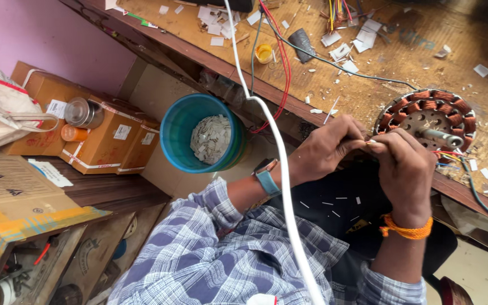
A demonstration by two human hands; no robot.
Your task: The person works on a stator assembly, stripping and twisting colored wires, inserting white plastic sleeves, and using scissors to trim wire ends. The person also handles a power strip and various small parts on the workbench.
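Motor stator (429,117) with copper windings and steel shaft is lying on the wooden worktop (402,51), right of centre. Left hand (326,148) and right hand (405,166) are pinching a thin wire end together just beside it. Blue bucket (181,133) of paper chips is standing centre-left.

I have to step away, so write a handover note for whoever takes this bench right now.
Left hand: fingers pinched together with the right hand's at the bench edge, on something too small to make out.
Right hand: closed around the same spot, orange thread at the wrist.
Things: the copper-wound stator lies flat on the wooden workbench, shaft up, its coloured leads trailing toward the hands. The blue bucket of paper slips stands below on the left.
Done: coils look wound.
Left: the leads look unfinished.
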